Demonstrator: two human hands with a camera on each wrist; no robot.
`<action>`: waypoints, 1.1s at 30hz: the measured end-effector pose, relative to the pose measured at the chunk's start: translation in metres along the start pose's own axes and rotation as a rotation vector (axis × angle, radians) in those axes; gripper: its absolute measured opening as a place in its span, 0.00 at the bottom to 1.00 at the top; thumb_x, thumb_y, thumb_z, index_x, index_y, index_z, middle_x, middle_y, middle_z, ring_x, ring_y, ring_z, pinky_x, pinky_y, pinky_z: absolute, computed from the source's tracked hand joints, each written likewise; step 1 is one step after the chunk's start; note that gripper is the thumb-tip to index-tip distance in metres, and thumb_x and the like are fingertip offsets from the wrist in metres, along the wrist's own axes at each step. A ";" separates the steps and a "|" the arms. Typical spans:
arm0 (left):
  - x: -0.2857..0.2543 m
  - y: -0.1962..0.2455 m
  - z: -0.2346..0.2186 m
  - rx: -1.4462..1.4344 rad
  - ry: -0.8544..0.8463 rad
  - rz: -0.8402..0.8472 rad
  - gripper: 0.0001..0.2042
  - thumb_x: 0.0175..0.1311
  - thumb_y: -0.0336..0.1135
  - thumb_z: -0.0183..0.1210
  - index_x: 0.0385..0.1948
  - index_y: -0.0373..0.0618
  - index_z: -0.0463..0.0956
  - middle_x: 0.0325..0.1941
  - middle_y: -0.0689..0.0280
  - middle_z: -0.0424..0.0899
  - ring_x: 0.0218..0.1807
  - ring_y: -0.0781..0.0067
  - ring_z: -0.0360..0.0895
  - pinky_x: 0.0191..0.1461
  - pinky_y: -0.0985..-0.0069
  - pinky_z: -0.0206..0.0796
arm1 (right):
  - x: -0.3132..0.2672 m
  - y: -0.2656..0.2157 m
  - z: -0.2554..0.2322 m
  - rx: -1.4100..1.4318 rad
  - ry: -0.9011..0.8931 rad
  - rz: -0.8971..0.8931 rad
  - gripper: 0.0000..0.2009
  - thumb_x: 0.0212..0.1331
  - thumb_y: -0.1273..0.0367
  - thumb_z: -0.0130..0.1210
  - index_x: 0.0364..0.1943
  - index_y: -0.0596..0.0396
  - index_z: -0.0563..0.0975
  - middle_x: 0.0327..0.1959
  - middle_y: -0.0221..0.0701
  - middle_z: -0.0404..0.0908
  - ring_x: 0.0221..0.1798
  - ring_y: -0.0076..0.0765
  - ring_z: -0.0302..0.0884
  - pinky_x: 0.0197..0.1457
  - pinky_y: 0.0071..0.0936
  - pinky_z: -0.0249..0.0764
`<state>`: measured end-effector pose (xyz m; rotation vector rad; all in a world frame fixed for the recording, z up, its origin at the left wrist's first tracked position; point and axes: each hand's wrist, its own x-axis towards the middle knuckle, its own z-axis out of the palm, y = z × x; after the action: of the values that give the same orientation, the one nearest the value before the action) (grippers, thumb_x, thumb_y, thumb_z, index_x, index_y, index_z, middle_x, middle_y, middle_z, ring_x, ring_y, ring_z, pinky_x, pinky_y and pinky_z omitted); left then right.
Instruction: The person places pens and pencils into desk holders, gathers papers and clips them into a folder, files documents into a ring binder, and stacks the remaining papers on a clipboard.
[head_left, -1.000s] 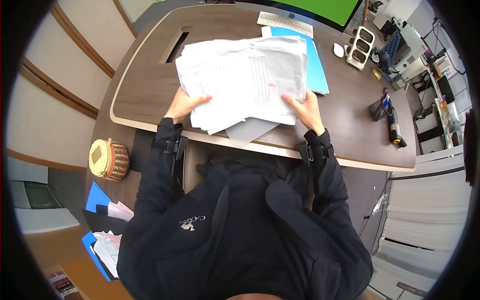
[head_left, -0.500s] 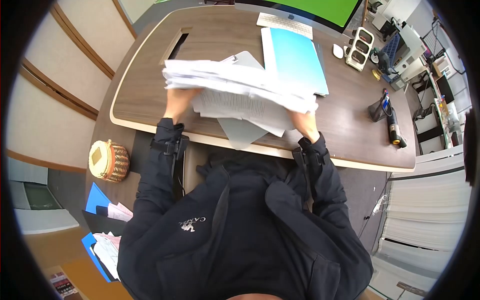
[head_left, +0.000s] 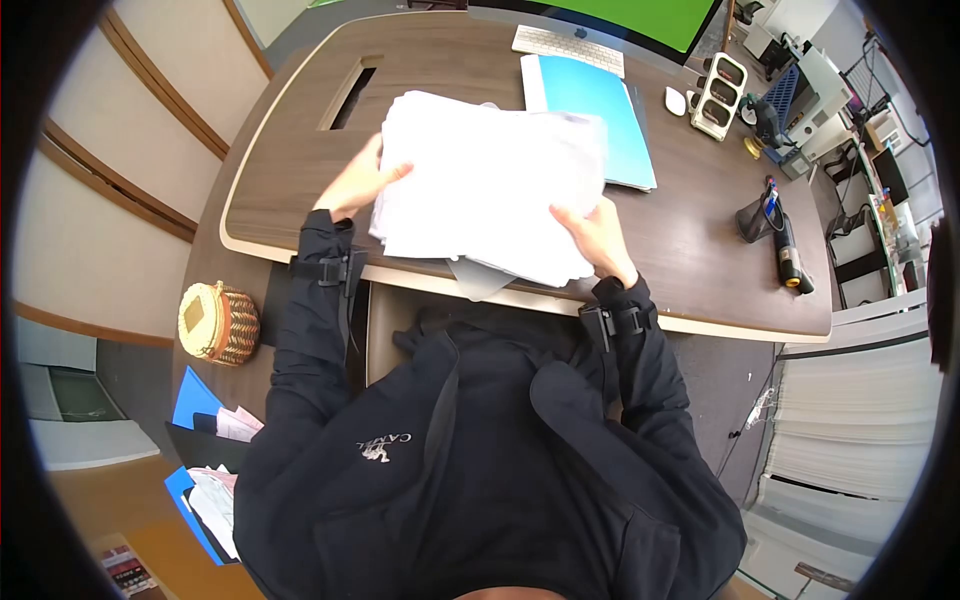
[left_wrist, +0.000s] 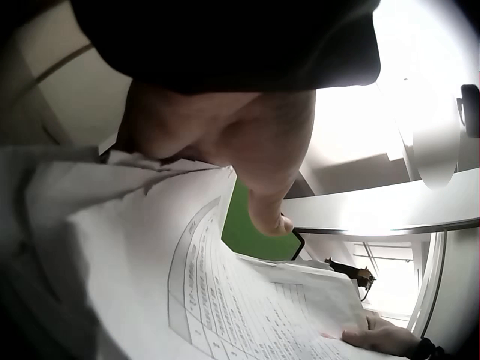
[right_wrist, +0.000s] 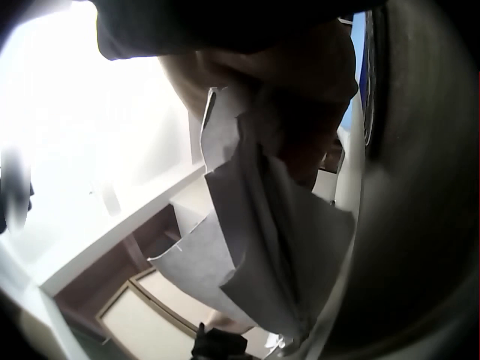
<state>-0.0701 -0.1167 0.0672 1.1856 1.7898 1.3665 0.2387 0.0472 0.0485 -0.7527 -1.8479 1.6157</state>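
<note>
Between both hands is a thick stack of paper sheets, held over the near edge of the desk. My left hand grips its left side, thumb on the upper face. On the right side my right hand grips the stack near its lower corner, the thumb likewise on top and the other fingers hidden beneath. Printed text and table lines show on a sheet in the left wrist view. In the right wrist view the edges of the sheets are bent and uneven. A grey translucent sheet pokes out below the stack.
A blue folder lies behind the stack, near a keyboard and a monitor. To the right are a mouse, a white three-slot holder and a pen cup. A woven basket stands at the left.
The stack was tipped up with its edge showing half a second ago; now its broad face is turned up toward me again. Both hands have kept hold of it throughout.
</note>
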 end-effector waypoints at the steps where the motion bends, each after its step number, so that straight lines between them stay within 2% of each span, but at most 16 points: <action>1: -0.002 0.007 -0.007 -0.043 0.073 -0.136 0.32 0.62 0.43 0.62 0.63 0.36 0.58 0.53 0.58 0.77 0.49 0.72 0.75 0.52 0.74 0.68 | 0.000 0.004 -0.006 0.069 0.017 0.080 0.14 0.56 0.73 0.58 0.45 0.68 0.76 0.39 0.36 0.81 0.41 0.28 0.78 0.46 0.26 0.74; 2: -0.003 -0.005 -0.015 -0.084 0.206 -0.005 0.32 0.61 0.45 0.63 0.62 0.37 0.60 0.50 0.59 0.77 0.47 0.74 0.74 0.50 0.75 0.68 | -0.001 0.008 -0.007 0.070 0.017 0.079 0.14 0.56 0.73 0.58 0.45 0.68 0.76 0.39 0.36 0.81 0.41 0.28 0.78 0.46 0.26 0.74; 4: -0.014 -0.016 -0.021 -0.062 0.532 -0.078 0.32 0.61 0.48 0.63 0.60 0.40 0.61 0.48 0.61 0.77 0.46 0.76 0.74 0.49 0.78 0.68 | -0.007 0.018 -0.008 0.182 0.190 0.118 0.14 0.57 0.74 0.57 0.46 0.69 0.75 0.41 0.36 0.81 0.42 0.28 0.77 0.46 0.26 0.73; 7: -0.058 -0.012 0.019 -0.160 0.511 -0.064 0.32 0.62 0.52 0.59 0.61 0.41 0.60 0.53 0.61 0.73 0.52 0.74 0.72 0.52 0.75 0.66 | -0.018 0.023 0.005 0.249 0.298 0.036 0.14 0.58 0.73 0.57 0.46 0.69 0.75 0.42 0.36 0.80 0.42 0.29 0.77 0.46 0.26 0.73; 10: -0.090 0.001 0.081 -0.730 0.261 -0.208 0.46 0.62 0.45 0.62 0.72 0.46 0.34 0.69 0.51 0.56 0.68 0.59 0.60 0.66 0.57 0.58 | -0.033 0.003 0.031 0.277 0.356 -0.066 0.14 0.60 0.72 0.58 0.46 0.69 0.75 0.43 0.37 0.81 0.43 0.28 0.77 0.47 0.26 0.72; 11: -0.089 0.014 0.094 -0.929 0.202 -0.202 0.42 0.63 0.41 0.61 0.71 0.46 0.39 0.68 0.51 0.57 0.69 0.59 0.59 0.65 0.53 0.58 | -0.040 -0.004 0.040 0.257 0.341 -0.073 0.15 0.60 0.71 0.58 0.46 0.69 0.75 0.43 0.36 0.81 0.44 0.27 0.77 0.47 0.27 0.72; 12: -0.079 0.015 0.099 -1.039 0.224 -0.158 0.35 0.63 0.36 0.61 0.67 0.40 0.49 0.64 0.52 0.64 0.64 0.61 0.65 0.62 0.58 0.63 | -0.046 -0.008 0.049 0.237 0.328 -0.083 0.15 0.60 0.71 0.58 0.46 0.69 0.74 0.43 0.36 0.81 0.44 0.27 0.77 0.48 0.27 0.72; 15: -0.053 0.030 0.111 -0.995 0.411 -0.034 0.22 0.65 0.31 0.58 0.55 0.26 0.63 0.52 0.54 0.76 0.52 0.61 0.77 0.56 0.68 0.72 | -0.061 0.007 0.076 0.205 0.322 -0.223 0.16 0.60 0.71 0.58 0.47 0.69 0.74 0.44 0.38 0.79 0.47 0.30 0.76 0.51 0.28 0.71; 18: -0.037 0.029 0.106 -0.981 0.404 0.006 0.22 0.65 0.32 0.57 0.55 0.26 0.63 0.53 0.51 0.75 0.52 0.61 0.77 0.55 0.67 0.72 | -0.057 0.007 0.076 0.359 0.210 -0.150 0.18 0.59 0.70 0.58 0.50 0.69 0.72 0.45 0.39 0.79 0.48 0.32 0.76 0.52 0.29 0.71; 20: -0.028 0.022 0.099 -0.996 0.438 -0.020 0.22 0.66 0.31 0.56 0.56 0.26 0.63 0.54 0.51 0.75 0.52 0.61 0.77 0.56 0.67 0.72 | -0.059 0.003 0.071 0.421 0.144 -0.057 0.25 0.57 0.68 0.61 0.55 0.69 0.68 0.51 0.41 0.75 0.55 0.37 0.72 0.59 0.31 0.67; 22: -0.022 0.020 0.088 -1.014 0.465 -0.041 0.21 0.66 0.31 0.55 0.56 0.27 0.63 0.54 0.50 0.75 0.53 0.61 0.77 0.56 0.67 0.72 | -0.059 0.005 0.063 0.020 -0.023 -0.153 0.33 0.54 0.65 0.64 0.60 0.67 0.62 0.60 0.44 0.66 0.63 0.40 0.63 0.66 0.35 0.60; 24: -0.022 0.029 0.069 -0.913 0.476 0.049 0.22 0.67 0.32 0.55 0.57 0.27 0.63 0.55 0.51 0.75 0.54 0.61 0.76 0.57 0.66 0.71 | -0.046 0.001 0.038 0.014 0.180 -0.346 0.43 0.49 0.64 0.67 0.66 0.62 0.52 0.65 0.43 0.57 0.68 0.41 0.54 0.68 0.39 0.55; 26: -0.020 0.037 0.056 -0.898 0.454 0.155 0.24 0.66 0.35 0.57 0.58 0.29 0.63 0.55 0.54 0.75 0.54 0.63 0.75 0.57 0.68 0.70 | -0.028 -0.018 -0.002 -0.129 0.310 -0.399 0.46 0.46 0.63 0.70 0.67 0.58 0.51 0.64 0.42 0.59 0.66 0.42 0.59 0.65 0.40 0.58; 28: -0.017 0.050 0.046 -0.647 0.374 0.269 0.24 0.63 0.38 0.62 0.53 0.28 0.68 0.51 0.55 0.78 0.48 0.69 0.77 0.51 0.72 0.71 | -0.013 -0.058 -0.019 -0.372 0.284 -0.497 0.52 0.42 0.61 0.72 0.68 0.57 0.47 0.67 0.47 0.57 0.67 0.46 0.59 0.67 0.42 0.56; 31: -0.011 0.066 0.047 -0.430 0.279 0.330 0.26 0.60 0.42 0.65 0.54 0.32 0.69 0.51 0.59 0.78 0.48 0.70 0.76 0.52 0.73 0.69 | 0.011 -0.084 -0.003 -0.415 0.274 -0.614 0.44 0.44 0.62 0.71 0.64 0.60 0.58 0.60 0.45 0.68 0.61 0.42 0.68 0.63 0.40 0.64; 33: -0.011 0.074 0.049 -0.216 0.241 0.429 0.27 0.59 0.42 0.65 0.56 0.35 0.68 0.52 0.61 0.77 0.51 0.69 0.74 0.54 0.71 0.67 | 0.022 -0.088 0.011 -0.149 0.033 -0.387 0.29 0.49 0.68 0.69 0.55 0.62 0.70 0.49 0.39 0.78 0.51 0.35 0.76 0.53 0.33 0.72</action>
<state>-0.0016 -0.0994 0.1217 1.3833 1.5409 1.9672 0.2113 0.0461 0.1360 -0.4422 -1.9612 1.2254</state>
